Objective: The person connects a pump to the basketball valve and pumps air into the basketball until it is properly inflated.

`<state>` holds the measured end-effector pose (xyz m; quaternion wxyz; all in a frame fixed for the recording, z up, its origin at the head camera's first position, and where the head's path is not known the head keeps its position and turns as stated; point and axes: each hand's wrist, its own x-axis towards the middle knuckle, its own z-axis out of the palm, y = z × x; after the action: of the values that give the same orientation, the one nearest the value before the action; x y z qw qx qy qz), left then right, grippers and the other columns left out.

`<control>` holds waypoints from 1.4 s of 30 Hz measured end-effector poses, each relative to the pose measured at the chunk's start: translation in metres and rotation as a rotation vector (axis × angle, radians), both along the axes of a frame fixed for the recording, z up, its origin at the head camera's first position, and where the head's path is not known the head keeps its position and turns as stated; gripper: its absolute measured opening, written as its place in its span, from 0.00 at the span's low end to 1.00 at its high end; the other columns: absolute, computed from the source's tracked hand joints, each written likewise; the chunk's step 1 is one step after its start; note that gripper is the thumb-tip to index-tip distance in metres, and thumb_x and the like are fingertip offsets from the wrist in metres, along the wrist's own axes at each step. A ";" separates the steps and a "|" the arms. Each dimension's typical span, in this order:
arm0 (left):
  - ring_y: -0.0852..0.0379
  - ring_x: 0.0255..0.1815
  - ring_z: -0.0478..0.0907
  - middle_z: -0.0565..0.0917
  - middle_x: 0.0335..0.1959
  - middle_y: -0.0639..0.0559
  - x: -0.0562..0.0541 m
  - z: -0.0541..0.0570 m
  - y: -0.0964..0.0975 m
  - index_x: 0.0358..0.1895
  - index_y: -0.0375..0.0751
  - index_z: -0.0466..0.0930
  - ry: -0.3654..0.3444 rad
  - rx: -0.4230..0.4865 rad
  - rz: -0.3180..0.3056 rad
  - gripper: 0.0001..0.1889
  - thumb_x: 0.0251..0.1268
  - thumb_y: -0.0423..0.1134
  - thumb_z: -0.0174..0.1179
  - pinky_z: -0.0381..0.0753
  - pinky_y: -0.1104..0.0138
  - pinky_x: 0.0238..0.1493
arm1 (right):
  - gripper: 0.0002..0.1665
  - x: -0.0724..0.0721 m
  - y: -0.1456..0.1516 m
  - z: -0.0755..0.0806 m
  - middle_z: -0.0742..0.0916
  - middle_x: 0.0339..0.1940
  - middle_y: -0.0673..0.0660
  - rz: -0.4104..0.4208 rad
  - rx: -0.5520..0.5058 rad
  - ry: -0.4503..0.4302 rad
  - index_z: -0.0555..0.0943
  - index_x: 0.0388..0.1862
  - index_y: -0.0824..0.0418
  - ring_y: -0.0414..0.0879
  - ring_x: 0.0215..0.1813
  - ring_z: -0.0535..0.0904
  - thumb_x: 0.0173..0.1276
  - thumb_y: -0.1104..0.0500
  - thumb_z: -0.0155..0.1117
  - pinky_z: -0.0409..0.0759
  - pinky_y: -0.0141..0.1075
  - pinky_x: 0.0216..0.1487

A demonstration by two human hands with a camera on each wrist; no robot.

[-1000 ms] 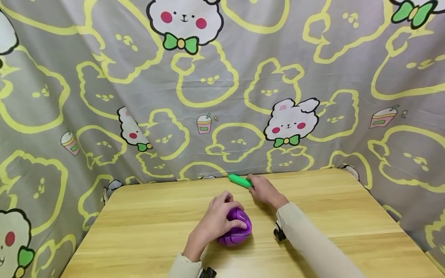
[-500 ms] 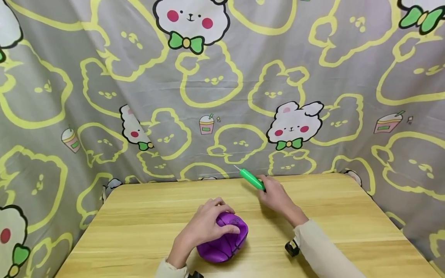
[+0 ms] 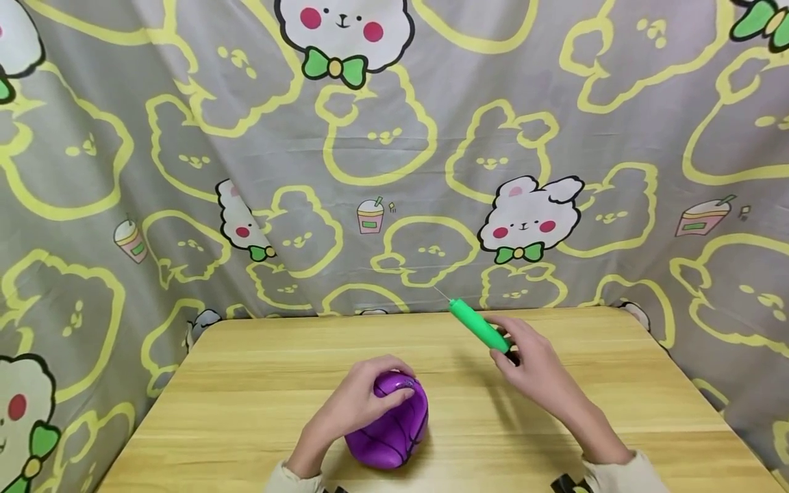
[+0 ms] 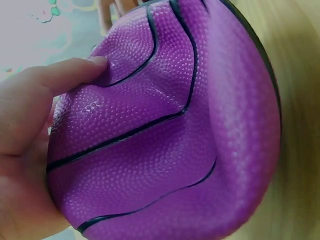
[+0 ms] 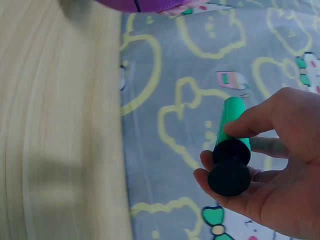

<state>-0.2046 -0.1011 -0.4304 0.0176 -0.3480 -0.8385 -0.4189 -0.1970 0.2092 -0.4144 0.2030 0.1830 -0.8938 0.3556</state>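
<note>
My left hand (image 3: 351, 404) grips a purple, partly deflated ball (image 3: 387, 439) with black seam lines, near the table's front middle. A deep dent folds its side, and in the left wrist view the thumb presses on the pebbled ball (image 4: 135, 120). To the right, my right hand (image 3: 542, 370) holds a green ball pump (image 3: 478, 326) above the table. A thin needle sticks out of its far end, pointing up and left. The right wrist view shows the pump's black end and handle (image 5: 230, 177) between thumb and fingers. Pump and ball are apart.
The light wood-grain table (image 3: 259, 376) reaches back to a grey curtain (image 3: 419, 164) with cartoon animal prints. Its back edge meets the curtain just beyond the pump. Dark wrist cameras sit at both beige sleeves (image 3: 622, 474).
My right hand has lifted the pump from the table's back edge and brought it nearer and rightward, its needle now visible. My left hand has turned the ball and shifted it slightly left and nearer.
</note>
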 end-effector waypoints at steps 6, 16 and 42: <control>0.61 0.46 0.84 0.86 0.44 0.64 0.003 0.012 -0.006 0.48 0.53 0.86 0.026 0.144 0.018 0.11 0.64 0.38 0.72 0.83 0.64 0.48 | 0.33 0.023 0.003 0.012 0.82 0.48 0.52 0.037 -0.025 -0.031 0.76 0.68 0.57 0.45 0.44 0.80 0.65 0.73 0.69 0.82 0.33 0.33; 0.63 0.42 0.81 0.84 0.38 0.61 -0.001 0.005 -0.002 0.40 0.49 0.84 0.220 0.016 0.100 0.12 0.57 0.31 0.75 0.81 0.63 0.46 | 0.32 0.046 0.004 0.018 0.81 0.45 0.46 0.065 -0.039 -0.080 0.77 0.65 0.49 0.39 0.37 0.77 0.66 0.72 0.69 0.79 0.32 0.31; 0.65 0.33 0.77 0.86 0.35 0.63 0.002 -0.013 0.010 0.36 0.53 0.83 0.162 -0.086 0.246 0.12 0.52 0.38 0.78 0.75 0.69 0.34 | 0.17 0.044 0.000 0.004 0.83 0.45 0.43 0.201 -0.130 -0.180 0.81 0.63 0.46 0.40 0.36 0.76 0.78 0.55 0.60 0.76 0.33 0.32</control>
<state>-0.2025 -0.0906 -0.4432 0.1217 -0.2757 -0.8878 -0.3478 -0.1530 0.2094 -0.4101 0.0969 0.2253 -0.8606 0.4464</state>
